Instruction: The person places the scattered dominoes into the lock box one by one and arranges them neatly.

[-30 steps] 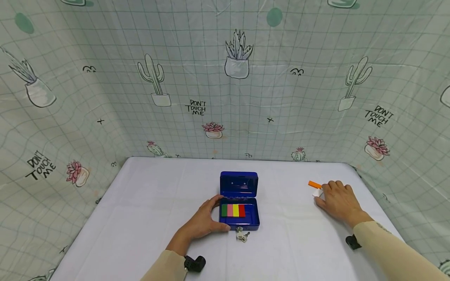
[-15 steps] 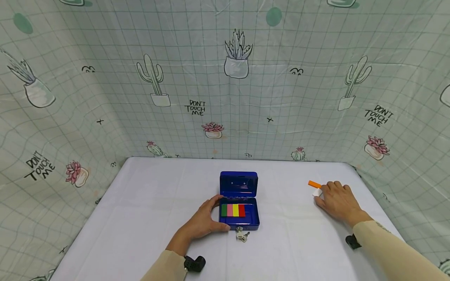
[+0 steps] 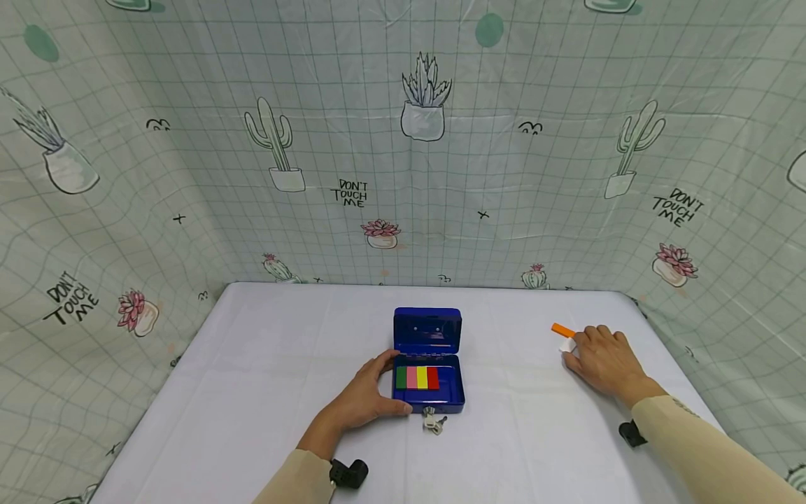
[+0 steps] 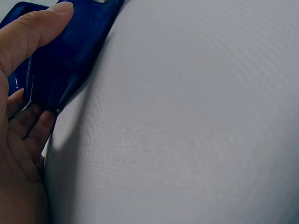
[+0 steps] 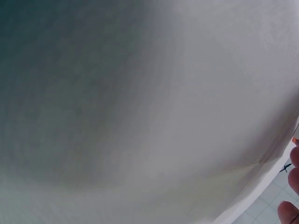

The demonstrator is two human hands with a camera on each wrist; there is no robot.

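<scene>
Head view: blue box (image 3: 449,407) near the middle of the white table (image 3: 252,350), lid (image 3: 428,329) raised and leaning at the rear. Green strip (image 3: 401,377), pink strip (image 3: 412,377), yellow strip (image 3: 422,377) and red strip (image 3: 433,378) lie side by side in its left part, with bare floor to the right of the red one. Keys (image 3: 434,423) at the front wall. Well to the right, white piece (image 3: 567,345) and orange piece (image 3: 562,330) on the table, close together.

Step in hand, as judged: box steadied, white piece being taken. Best done with the pinch low on its edges and a straight lift, so the orange piece is not nudged; the steadying hand should bear lightly and leave the box mouth free.

Left hand (image 3: 360,400): spread wide, thumb at the front-left corner, fingers at the rear-left — holds the box. Right hand (image 3: 606,360): fingers bent, nearly closed; thumb and forefinger appear to pinch the white piece lightly.

Left wrist view: thumb over the blue wall, other fingertips against its far end.

Right wrist view: only fingertips and a sliver of orange at the edge — firmness of the pinch cannot be told.
</scene>
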